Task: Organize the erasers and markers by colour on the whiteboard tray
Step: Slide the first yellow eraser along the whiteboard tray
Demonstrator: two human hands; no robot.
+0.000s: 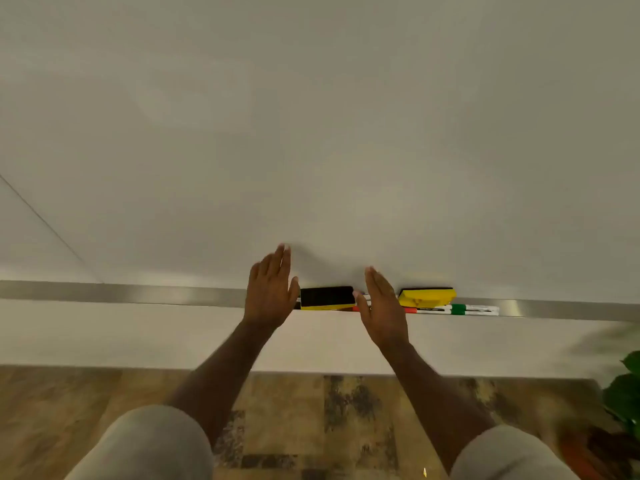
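A metal whiteboard tray (138,294) runs across the view under the whiteboard (311,133). On it lies a yellow eraser with its black felt side showing (327,297), directly between my hands. A second yellow eraser (426,296) sits to the right. In front of it lie a red-capped marker (427,310) and a green-capped marker (474,309); other markers are partly hidden behind my right hand. My left hand (270,292) is flat and open just left of the black-faced eraser. My right hand (382,306) is open just right of it. Neither hand holds anything.
A white wall panel (173,337) lies below the tray, with patterned wooden flooring (294,410) beneath. A green leafy plant (623,393) stands at the right edge. The tray stretches bare to the left of my hands.
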